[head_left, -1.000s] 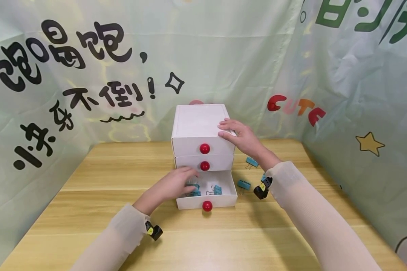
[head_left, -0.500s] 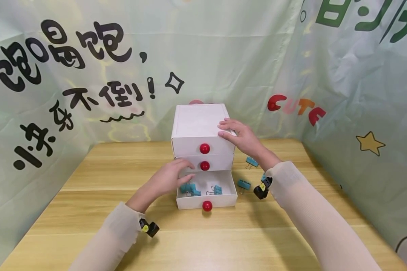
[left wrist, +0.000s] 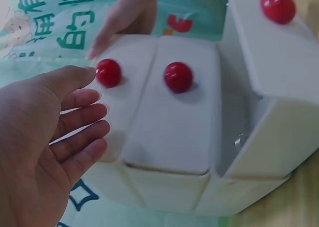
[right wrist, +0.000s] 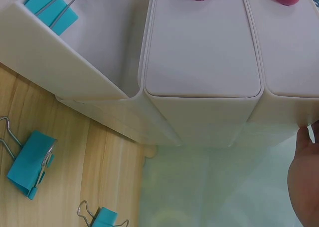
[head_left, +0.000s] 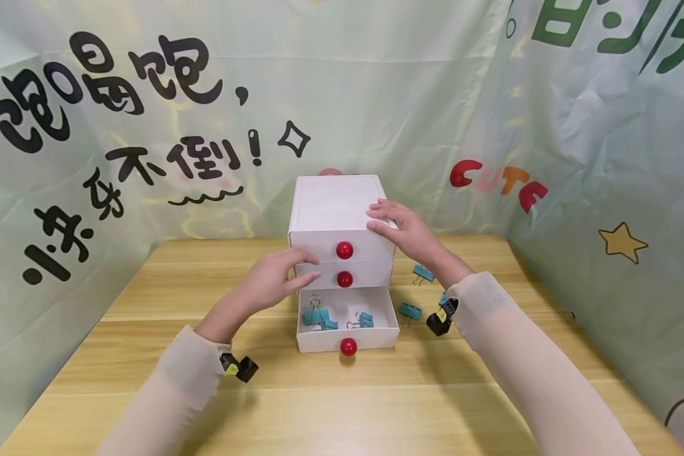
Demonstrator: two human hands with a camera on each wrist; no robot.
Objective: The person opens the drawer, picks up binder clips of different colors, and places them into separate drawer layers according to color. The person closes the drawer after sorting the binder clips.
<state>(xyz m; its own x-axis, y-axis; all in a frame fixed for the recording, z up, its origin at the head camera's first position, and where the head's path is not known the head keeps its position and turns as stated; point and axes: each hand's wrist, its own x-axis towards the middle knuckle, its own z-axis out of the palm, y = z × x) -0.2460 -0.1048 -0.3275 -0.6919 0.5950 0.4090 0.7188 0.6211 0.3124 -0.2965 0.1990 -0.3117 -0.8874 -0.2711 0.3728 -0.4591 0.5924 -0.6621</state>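
Observation:
A white three-drawer box (head_left: 337,202) with red knobs stands on the table, its bottom drawer (head_left: 379,340) pulled out. Several teal binder clips (head_left: 317,316) lie in that drawer, at its left and right. My left hand (head_left: 268,278) hovers in front of the box's left side, holding nothing; in the left wrist view its fingers are loosely extended near the top red knob (left wrist: 108,73). My right hand (head_left: 407,231) rests on the top right edge of the box, fingers laid over the lid. In the right wrist view only part of that hand shows.
To the right of the box, more binder clips lie on the wooden table (head_left: 342,405), one teal binder clip (head_left: 410,310) close to the drawer and another binder clip (head_left: 424,272) farther back. A printed pale cloth (head_left: 410,114) hangs behind and at both sides.
My left hand has risen out of the bottom drawer and moved up and left, leaving a binder clip in the drawer's left part. My right hand stays on the box.

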